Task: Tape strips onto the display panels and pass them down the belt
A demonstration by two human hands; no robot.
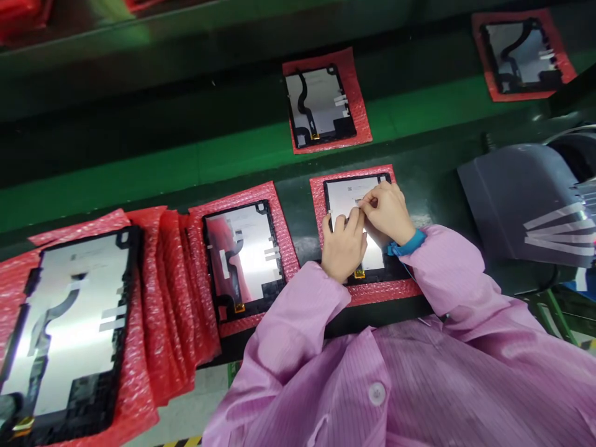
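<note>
Pink striped smock (372, 385) filling the near edge, both sleeves reaching far toward a display panel (347, 197) that is lying face down on a red bubble-wrap sheet (321, 205), centre-right on the dark bench (298, 205). Left hand (343, 243) is resting on the panel's back, fingers curled, fingertips pressing down near its middle. Right hand (387, 211) is sitting just beside it, touching it, thumb and forefinger pinching something small at the panel's surface; too small to tell what, likely a tape strip. Blue wrist strap (408, 244) is showing at the right cuff. To the left, a second panel (243, 257) is lying on its own red sheet, grey tape strips on its silver back. Near left, a bigger-looking third panel (65, 323) is sitting on top of a stack of red sheets (162, 292). Far side, on the green conveyor belt (186, 167), a fourth panel (319, 105) is lying on red wrap, a fifth panel (521, 56) far right. Grey housing (507, 198) with tape strips (554, 226) stuck on it is standing right of the hands.
</note>
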